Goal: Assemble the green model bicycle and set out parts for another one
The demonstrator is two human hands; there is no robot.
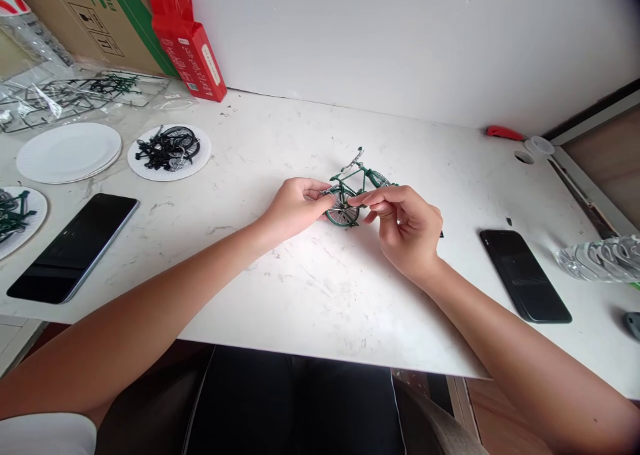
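Observation:
A small green model bicycle (356, 178) is held near the middle of the white table, its silver handlebar pointing up and away. My left hand (299, 205) pinches the edge of the wheel nearest me from the left, thumb on top. On the right, my right hand (405, 225) has its fingers bent together at that wheel's hub and covers part of the frame. Whether a small part sits between those fingertips is too small to tell. The other wheel lies beyond my right hand, partly hidden by it.
Paper plates (69, 152) stand at the left, one with black bicycle parts (170, 150). Phones lie left (75, 247) and right (525, 275). A red box (197, 62), a carton (100, 25), bagged part frames (75, 98) and a clear bottle (603, 258) are around.

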